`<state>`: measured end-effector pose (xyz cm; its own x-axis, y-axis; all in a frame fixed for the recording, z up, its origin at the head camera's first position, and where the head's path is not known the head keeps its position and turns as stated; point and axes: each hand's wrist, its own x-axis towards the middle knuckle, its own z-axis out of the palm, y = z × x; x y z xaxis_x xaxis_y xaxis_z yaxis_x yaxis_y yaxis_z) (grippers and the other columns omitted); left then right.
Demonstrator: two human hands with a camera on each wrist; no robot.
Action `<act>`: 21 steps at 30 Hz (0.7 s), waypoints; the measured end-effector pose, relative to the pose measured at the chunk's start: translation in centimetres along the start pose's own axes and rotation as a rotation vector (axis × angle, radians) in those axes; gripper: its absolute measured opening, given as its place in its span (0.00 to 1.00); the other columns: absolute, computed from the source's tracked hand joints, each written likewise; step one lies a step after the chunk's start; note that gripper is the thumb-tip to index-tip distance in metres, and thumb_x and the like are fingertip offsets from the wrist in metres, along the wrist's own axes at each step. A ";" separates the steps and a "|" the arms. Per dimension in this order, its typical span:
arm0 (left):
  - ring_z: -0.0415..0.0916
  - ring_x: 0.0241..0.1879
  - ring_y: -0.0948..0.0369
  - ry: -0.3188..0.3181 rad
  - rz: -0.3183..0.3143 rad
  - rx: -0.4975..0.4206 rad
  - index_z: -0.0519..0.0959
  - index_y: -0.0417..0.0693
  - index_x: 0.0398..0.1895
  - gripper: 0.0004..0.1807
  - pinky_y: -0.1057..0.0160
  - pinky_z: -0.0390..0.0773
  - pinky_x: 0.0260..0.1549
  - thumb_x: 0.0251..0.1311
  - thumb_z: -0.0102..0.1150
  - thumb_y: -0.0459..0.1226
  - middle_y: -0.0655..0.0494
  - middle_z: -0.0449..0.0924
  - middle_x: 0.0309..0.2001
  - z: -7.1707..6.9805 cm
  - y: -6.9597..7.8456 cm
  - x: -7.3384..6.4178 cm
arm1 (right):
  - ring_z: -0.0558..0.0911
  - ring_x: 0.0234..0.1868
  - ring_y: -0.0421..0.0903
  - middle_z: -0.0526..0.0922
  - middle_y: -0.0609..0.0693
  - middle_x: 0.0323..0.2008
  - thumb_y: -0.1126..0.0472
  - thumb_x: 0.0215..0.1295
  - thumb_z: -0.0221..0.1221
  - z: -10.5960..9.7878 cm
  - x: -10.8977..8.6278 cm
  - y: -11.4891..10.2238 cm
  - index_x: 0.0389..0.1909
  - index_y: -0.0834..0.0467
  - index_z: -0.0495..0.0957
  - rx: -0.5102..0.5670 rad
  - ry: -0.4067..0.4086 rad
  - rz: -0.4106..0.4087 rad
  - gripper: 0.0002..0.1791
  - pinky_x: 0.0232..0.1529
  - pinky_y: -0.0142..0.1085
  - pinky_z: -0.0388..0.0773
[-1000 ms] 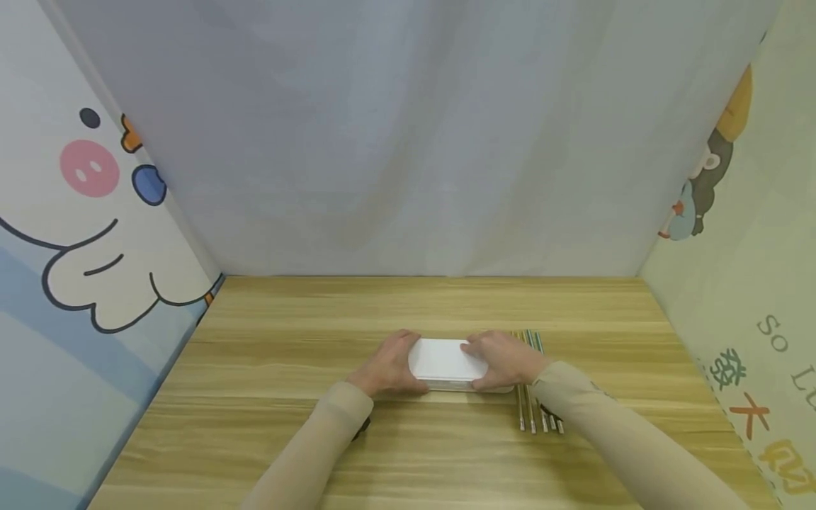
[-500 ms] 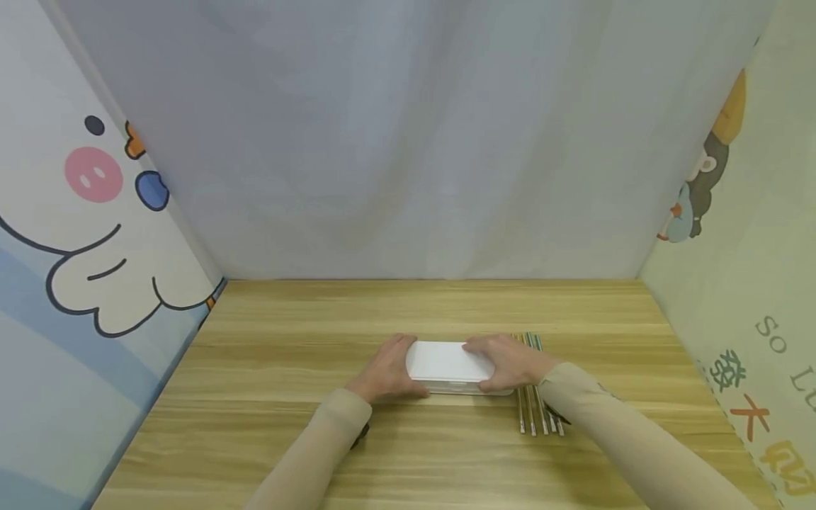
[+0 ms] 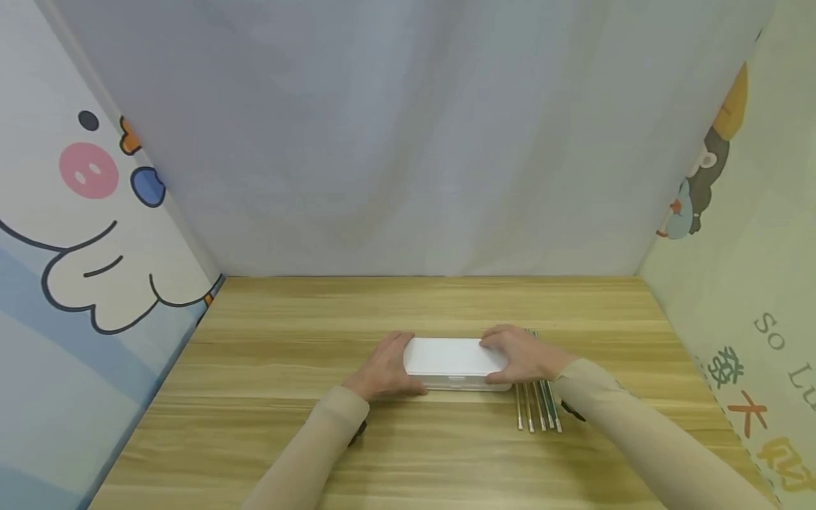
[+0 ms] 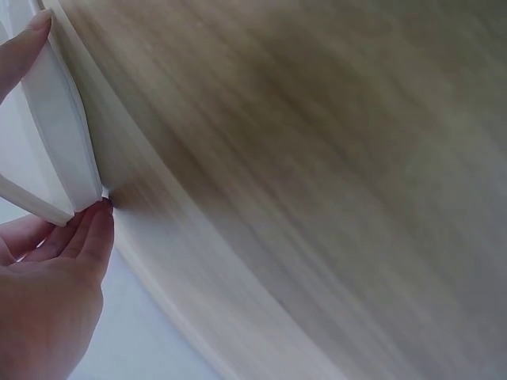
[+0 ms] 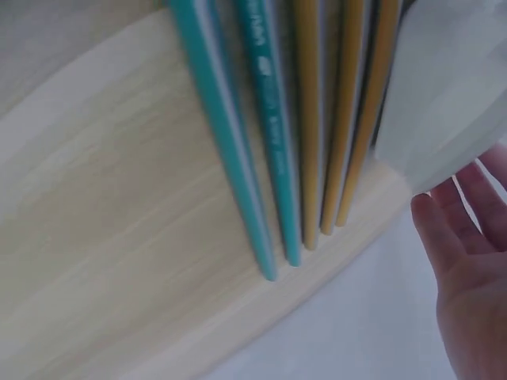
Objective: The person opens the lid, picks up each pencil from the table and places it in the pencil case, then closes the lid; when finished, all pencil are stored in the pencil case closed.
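Note:
A white-lidded pencil box with a translucent body lies lengthwise on the wooden table. My left hand grips its left end, thumb at the near side and fingers at the far side. The left wrist view shows those fingertips against the corner of the box. At the other end my right hand spans the box in the same way, thumb in front and fingers over the back edge. Just right of the box, partly under my right hand and wrist, several slim paintbrushes lie side by side, with teal and ochre handles.
The wooden table ends at the back against a pale hanging cloth. Printed panels stand on both sides, a cartoon animal on the left one and lettering on the right one.
My right hand has slid right along the box to its right end, uncovering more of the lid. The left hand keeps its hold at the left end, and the brushes stay put.

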<state>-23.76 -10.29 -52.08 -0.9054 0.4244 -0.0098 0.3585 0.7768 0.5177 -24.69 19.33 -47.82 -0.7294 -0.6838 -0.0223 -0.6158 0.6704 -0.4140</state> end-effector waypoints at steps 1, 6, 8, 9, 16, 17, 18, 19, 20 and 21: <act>0.63 0.60 0.48 -0.001 -0.001 0.000 0.61 0.36 0.67 0.59 0.53 0.63 0.59 0.32 0.79 0.55 0.43 0.65 0.62 0.0 0.0 0.0 | 0.71 0.58 0.60 0.74 0.60 0.57 0.44 0.51 0.67 -0.1 -0.1 0.0 0.55 0.66 0.76 0.006 -0.003 0.005 0.37 0.56 0.52 0.66; 0.62 0.61 0.48 -0.001 -0.008 -0.017 0.60 0.35 0.67 0.60 0.52 0.62 0.59 0.32 0.79 0.54 0.42 0.64 0.63 -0.2 0.0 -0.1 | 0.71 0.58 0.61 0.74 0.61 0.57 0.45 0.53 0.66 -0.3 -0.6 0.3 0.55 0.66 0.76 0.027 0.012 0.023 0.35 0.56 0.53 0.66; 0.62 0.62 0.48 0.002 -0.017 -0.032 0.60 0.35 0.68 0.60 0.52 0.61 0.60 0.31 0.79 0.54 0.42 0.64 0.63 -0.3 0.0 -0.2 | 0.72 0.57 0.61 0.75 0.61 0.56 0.45 0.54 0.66 -0.3 -0.6 0.4 0.54 0.67 0.77 0.035 0.033 0.011 0.34 0.56 0.53 0.67; 0.61 0.62 0.47 0.004 -0.023 -0.041 0.60 0.35 0.68 0.60 0.51 0.61 0.60 0.31 0.80 0.54 0.42 0.64 0.63 -0.3 0.0 -0.2 | 0.73 0.56 0.61 0.75 0.62 0.56 0.45 0.54 0.65 -0.3 -0.6 0.5 0.53 0.67 0.77 0.037 0.042 0.004 0.33 0.56 0.53 0.67; 0.63 0.61 0.47 0.033 -0.015 -0.091 0.60 0.36 0.67 0.62 0.52 0.63 0.59 0.27 0.81 0.54 0.42 0.65 0.63 0.0 -0.2 -0.5 | 0.73 0.57 0.60 0.76 0.62 0.55 0.45 0.63 0.59 -0.1 -1.2 1.0 0.55 0.68 0.76 0.096 0.081 -0.024 0.31 0.58 0.53 0.65; 0.64 0.61 0.48 0.039 -0.014 -0.097 0.60 0.36 0.67 0.63 0.52 0.63 0.59 0.26 0.81 0.54 0.42 0.66 0.63 0.1 -0.3 -0.5 | 0.73 0.57 0.60 0.76 0.63 0.55 0.45 0.64 0.58 -0.1 -1.2 1.1 0.55 0.68 0.75 0.105 0.090 -0.031 0.31 0.58 0.53 0.65; 0.64 0.61 0.48 0.046 -0.014 -0.107 0.61 0.36 0.67 0.63 0.52 0.63 0.59 0.26 0.81 0.54 0.42 0.66 0.63 0.1 -0.3 -0.5 | 0.73 0.57 0.60 0.76 0.63 0.55 0.46 0.65 0.57 -0.2 -1.2 1.1 0.55 0.69 0.75 0.116 0.098 -0.035 0.31 0.58 0.52 0.65; 0.64 0.61 0.48 0.051 -0.015 -0.109 0.60 0.36 0.68 0.64 0.53 0.63 0.59 0.25 0.81 0.55 0.42 0.66 0.63 0.2 -0.3 -0.5 | 0.73 0.56 0.60 0.76 0.63 0.55 0.46 0.66 0.56 -0.3 -1.3 1.1 0.55 0.69 0.75 0.124 0.104 -0.040 0.30 0.58 0.53 0.65; 0.64 0.61 0.48 0.054 -0.018 -0.109 0.60 0.36 0.68 0.64 0.53 0.63 0.59 0.25 0.81 0.55 0.42 0.66 0.63 0.2 -0.4 -0.5 | 0.74 0.56 0.60 0.76 0.63 0.54 0.47 0.67 0.56 -0.4 -1.3 1.0 0.55 0.69 0.75 0.132 0.112 -0.045 0.29 0.57 0.53 0.65; 0.63 0.62 0.47 0.054 -0.027 -0.104 0.59 0.36 0.68 0.65 0.53 0.62 0.59 0.25 0.81 0.55 0.41 0.65 0.64 0.2 -0.4 -0.5 | 0.74 0.56 0.60 0.77 0.63 0.54 0.48 0.68 0.55 -0.5 -1.3 1.0 0.54 0.69 0.75 0.143 0.122 -0.052 0.28 0.57 0.53 0.66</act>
<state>-23.36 -10.72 -52.41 -0.9266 0.3757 0.0196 0.3103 0.7339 0.6042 -24.54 21.04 -47.78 -0.7338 -0.6705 0.1095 -0.6112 0.5813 -0.5372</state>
